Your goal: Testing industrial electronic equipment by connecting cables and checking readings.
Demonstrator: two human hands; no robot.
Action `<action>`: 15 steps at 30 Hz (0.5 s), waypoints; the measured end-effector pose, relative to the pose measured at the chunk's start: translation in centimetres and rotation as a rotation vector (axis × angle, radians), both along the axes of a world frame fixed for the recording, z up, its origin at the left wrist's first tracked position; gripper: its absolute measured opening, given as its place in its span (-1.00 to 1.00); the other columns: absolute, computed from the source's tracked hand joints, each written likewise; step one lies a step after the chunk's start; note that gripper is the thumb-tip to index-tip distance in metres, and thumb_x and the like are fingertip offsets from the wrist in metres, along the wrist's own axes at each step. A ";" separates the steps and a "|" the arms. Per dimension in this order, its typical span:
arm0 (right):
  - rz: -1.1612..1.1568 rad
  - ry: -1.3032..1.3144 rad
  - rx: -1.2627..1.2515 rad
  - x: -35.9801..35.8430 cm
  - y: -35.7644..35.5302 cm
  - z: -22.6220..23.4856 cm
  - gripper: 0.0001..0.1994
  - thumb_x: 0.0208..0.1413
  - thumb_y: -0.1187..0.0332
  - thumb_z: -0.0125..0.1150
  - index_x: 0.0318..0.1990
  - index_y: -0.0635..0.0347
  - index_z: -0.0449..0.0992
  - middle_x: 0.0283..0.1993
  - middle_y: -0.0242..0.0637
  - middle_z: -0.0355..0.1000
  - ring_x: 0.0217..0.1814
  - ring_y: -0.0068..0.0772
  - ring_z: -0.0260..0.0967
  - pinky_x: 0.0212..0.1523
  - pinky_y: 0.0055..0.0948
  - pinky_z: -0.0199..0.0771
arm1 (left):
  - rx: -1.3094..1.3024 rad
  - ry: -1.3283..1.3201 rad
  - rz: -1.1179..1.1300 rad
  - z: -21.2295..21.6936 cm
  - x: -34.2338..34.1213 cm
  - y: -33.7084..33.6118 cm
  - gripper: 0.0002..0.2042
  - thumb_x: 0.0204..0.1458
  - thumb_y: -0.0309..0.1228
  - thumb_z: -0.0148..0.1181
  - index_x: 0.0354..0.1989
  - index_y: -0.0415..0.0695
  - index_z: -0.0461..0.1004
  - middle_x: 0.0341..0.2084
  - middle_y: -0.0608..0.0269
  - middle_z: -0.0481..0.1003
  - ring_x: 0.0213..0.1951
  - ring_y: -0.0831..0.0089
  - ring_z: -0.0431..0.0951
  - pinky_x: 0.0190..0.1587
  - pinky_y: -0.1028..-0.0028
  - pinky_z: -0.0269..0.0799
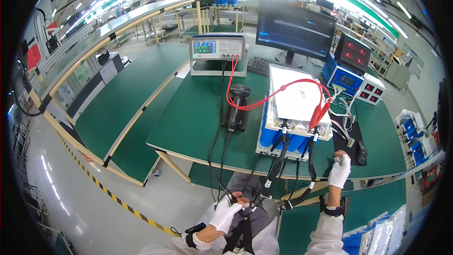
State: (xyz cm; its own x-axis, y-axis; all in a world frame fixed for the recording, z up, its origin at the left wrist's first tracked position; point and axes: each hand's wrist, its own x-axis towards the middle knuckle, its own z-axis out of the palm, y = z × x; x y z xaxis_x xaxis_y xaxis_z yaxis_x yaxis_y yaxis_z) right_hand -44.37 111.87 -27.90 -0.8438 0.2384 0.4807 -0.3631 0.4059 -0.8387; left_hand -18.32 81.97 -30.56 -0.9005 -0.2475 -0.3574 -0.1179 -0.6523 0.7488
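Observation:
My left hand [225, 216], in a white glove with bare fingertips, is low in front of the table edge. Its fingers close on a black test lead [221, 179] that hangs down from the bench meter [217, 49]. On the table stands a battery pack [295, 99] with blue cells and a white top. Red clips [319, 114] from the meter's red lead are at its near right edge. Black cables [281, 148] hang off its front. My right hand [339, 169], gloved alike, is at the table's front edge with fingers curled; what they hold, if anything, is hidden.
A black barcode scanner [237, 106] rests in its stand left of the pack. Behind are a monitor [297, 28] and a keyboard [259, 65]. A blue instrument [343, 76] stands at the back right. A mouse [361, 153] lies beside my right hand. More packs [377, 236] sit lower right.

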 end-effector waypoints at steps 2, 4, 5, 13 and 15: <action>0.004 -0.020 0.094 0.7 -1.1 0.3 -0.68 -0.05 0.78 -0.13 -0.19 0.26 0.42 -0.30 -0.32 0.39 -0.36 -0.59 0.28 -0.23 -0.62 0.34 | -0.017 -0.004 0.016 -0.3 0.4 0.0 -0.70 0.09 -0.58 0.06 0.01 -0.31 0.26 -0.22 0.00 0.49 -0.15 0.32 0.53 0.00 0.47 0.37; -0.018 -0.023 0.258 1.3 -1.6 0.5 -0.73 0.05 0.74 -0.13 -0.15 0.28 0.41 -0.28 -0.28 0.41 -0.31 -0.55 0.34 -0.22 -0.60 0.37 | -0.027 -0.004 0.015 -0.6 0.6 0.1 -0.70 0.10 -0.57 0.06 0.01 -0.30 0.26 -0.23 0.01 0.49 -0.15 0.32 0.53 -0.01 0.47 0.37; -0.023 -0.022 0.260 1.7 -1.8 0.6 -0.73 0.05 0.74 -0.13 -0.15 0.28 0.41 -0.28 -0.28 0.41 -0.31 -0.55 0.34 -0.22 -0.60 0.37 | -0.017 -0.024 0.019 -0.7 0.6 0.2 -0.68 0.09 -0.58 0.06 0.03 -0.30 0.26 -0.22 0.02 0.49 -0.16 0.36 0.52 -0.01 0.50 0.36; 0.101 -0.030 -0.767 11.2 -7.5 0.3 -0.89 0.06 0.54 0.03 -0.23 0.21 0.34 -0.33 -0.28 0.33 -0.38 -0.54 0.30 -0.46 -0.64 0.30 | 0.033 0.000 0.045 -0.3 0.7 0.8 -0.74 0.19 -0.43 -0.01 0.00 -0.28 0.29 -0.24 0.05 0.50 -0.16 0.33 0.51 -0.02 0.38 0.38; -0.004 -0.028 -0.795 14.7 -10.1 -1.1 -0.91 0.04 0.55 0.00 -0.30 0.16 0.31 -0.38 -0.30 0.30 -0.51 -0.57 0.21 -0.60 -0.66 0.20 | 0.048 0.107 0.066 -0.8 0.6 1.2 -0.71 0.21 -0.35 -0.04 0.01 -0.28 0.29 -0.24 0.04 0.50 -0.15 0.33 0.50 -0.01 0.36 0.38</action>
